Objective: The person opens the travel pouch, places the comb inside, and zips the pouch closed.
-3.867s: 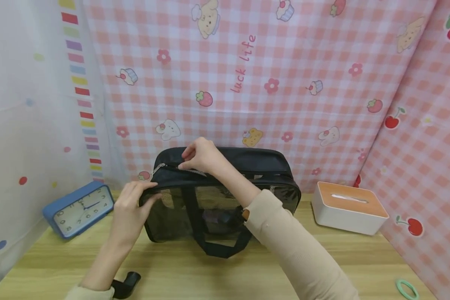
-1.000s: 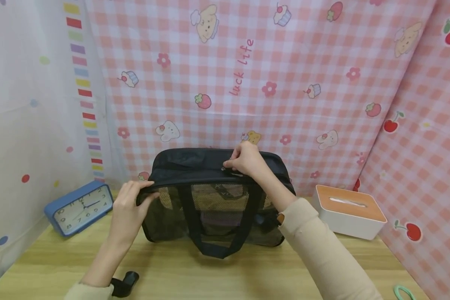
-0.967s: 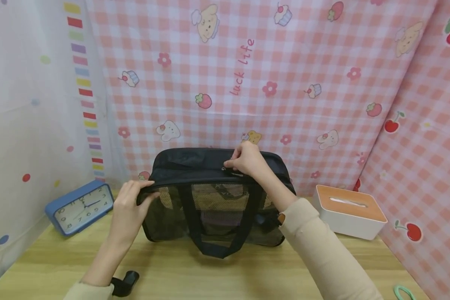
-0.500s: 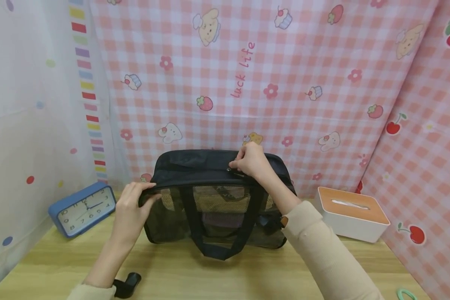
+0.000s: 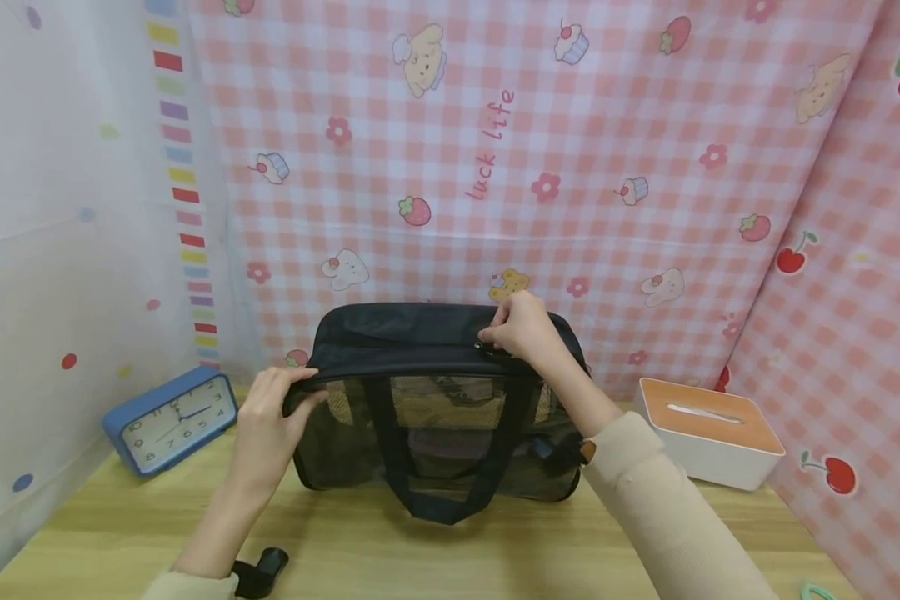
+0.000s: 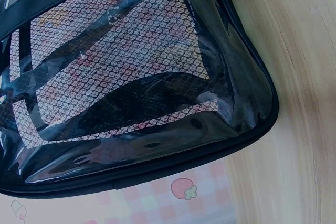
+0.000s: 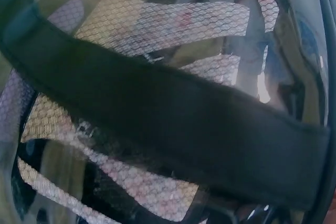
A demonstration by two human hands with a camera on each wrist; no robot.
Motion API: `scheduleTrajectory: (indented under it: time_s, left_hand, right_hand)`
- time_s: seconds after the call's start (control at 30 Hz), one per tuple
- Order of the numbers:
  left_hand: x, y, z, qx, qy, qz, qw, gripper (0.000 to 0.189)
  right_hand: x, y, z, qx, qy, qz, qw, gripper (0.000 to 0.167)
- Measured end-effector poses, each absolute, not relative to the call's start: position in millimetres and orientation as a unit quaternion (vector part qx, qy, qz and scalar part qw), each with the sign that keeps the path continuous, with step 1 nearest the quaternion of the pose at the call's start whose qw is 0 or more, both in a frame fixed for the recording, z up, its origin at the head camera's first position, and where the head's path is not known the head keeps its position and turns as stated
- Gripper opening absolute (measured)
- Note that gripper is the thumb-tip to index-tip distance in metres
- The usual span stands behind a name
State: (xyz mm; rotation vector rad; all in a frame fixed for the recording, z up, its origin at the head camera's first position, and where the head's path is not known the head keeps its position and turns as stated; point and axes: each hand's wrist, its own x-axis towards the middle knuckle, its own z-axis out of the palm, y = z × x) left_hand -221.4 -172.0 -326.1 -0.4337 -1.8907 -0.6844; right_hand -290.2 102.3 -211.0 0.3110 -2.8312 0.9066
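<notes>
A black bag (image 5: pixel 345 450) with see-through sides stands upright on the wooden table, its handle strap (image 5: pixel 450 508) hanging down the front. At its upper left corner, my left hand (image 5: pixel 270 421) pinches the rim between thumb and fingers. My right hand (image 5: pixel 527 327) is over the right part of the top, pinching the zipper pull (image 5: pixel 480 344) between thumb and forefinger. Both wrist views look at the bag instead of the fingers: the left shows its clear panel (image 6: pixel 131 51) and mesh, the right shows the dark strap (image 7: pixel 173 114) across it. Dim contents show through the front.
A blue clock (image 5: pixel 172 421) leans at the left of the table (image 5: pixel 345 558). On the right is a white tissue box (image 5: pixel 720 454) with an orange-brown lid. A green ring (image 5: pixel 816 592) lies at the lower right. Pink checked cloth (image 5: pixel 457 125) hangs behind.
My right hand has travelled from the left part of the bag's top to the right along the zipper, moving slightly in the last second. My left hand keeps its hold on the corner.
</notes>
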Motion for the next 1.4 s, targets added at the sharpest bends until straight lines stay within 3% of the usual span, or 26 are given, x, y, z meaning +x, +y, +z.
scheduleTrajectory:
  time_s: [1.4]
  left_hand:
    - [-222,-170,-326,-0.169,-0.788,-0.291,0.515,0.032]
  right_hand:
    - [-292,148,-217,0.085,-0.939,0.32,0.094,0.019]
